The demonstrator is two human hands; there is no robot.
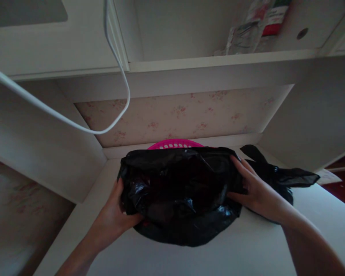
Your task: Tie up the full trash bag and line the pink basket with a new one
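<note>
A black plastic bag (pixel 186 230) sits in front of me with its mouth spread wide, and its inside is dark. My left hand (pixel 115 216) grips the bag's left edge, thumb on the near side. At the right edge, my right hand (pixel 254 191) holds the bag between thumb and fingers. Behind it shows the perforated rim of a pink plastic basket (pixel 175 143); the bag hides the rest. Just past my right hand lies another black bag (pixel 276 180) with its ends sticking out as if knotted.
Everything stands on a white tabletop (pixel 172 260) between white side panels. A white cable (pixel 103 130) hangs in a loop at upper left. Overhead, a white shelf (pixel 218 63) holds clear plastic packaging (pixel 244 36). Floral wallpaper (pixel 178 115) covers the back.
</note>
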